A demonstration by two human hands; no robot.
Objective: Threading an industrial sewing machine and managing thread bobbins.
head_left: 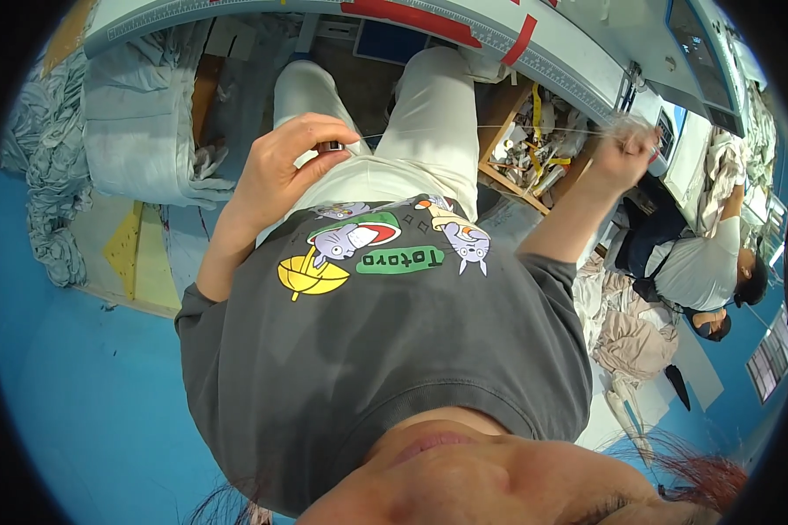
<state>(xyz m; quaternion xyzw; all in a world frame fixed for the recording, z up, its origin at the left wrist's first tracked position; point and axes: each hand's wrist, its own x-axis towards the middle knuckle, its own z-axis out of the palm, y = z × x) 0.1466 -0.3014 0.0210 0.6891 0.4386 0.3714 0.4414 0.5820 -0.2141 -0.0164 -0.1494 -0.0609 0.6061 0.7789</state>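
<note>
Left hand pinches small bobbin-like metal piece over lap; thread runs taut toward blurred right hand, finger grip unclear. Hard tug could snap thread or jerk piece loose.

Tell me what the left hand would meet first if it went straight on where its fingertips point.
The left hand would likely meet the right leg of the white trousers, though depth is unclear and it might pass above.

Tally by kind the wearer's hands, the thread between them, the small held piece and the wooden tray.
Hands, left hand and blurred right hand: 2
Thread: 1
Small metallic piece: 1
Wooden tray: 1
Total: 5
</note>
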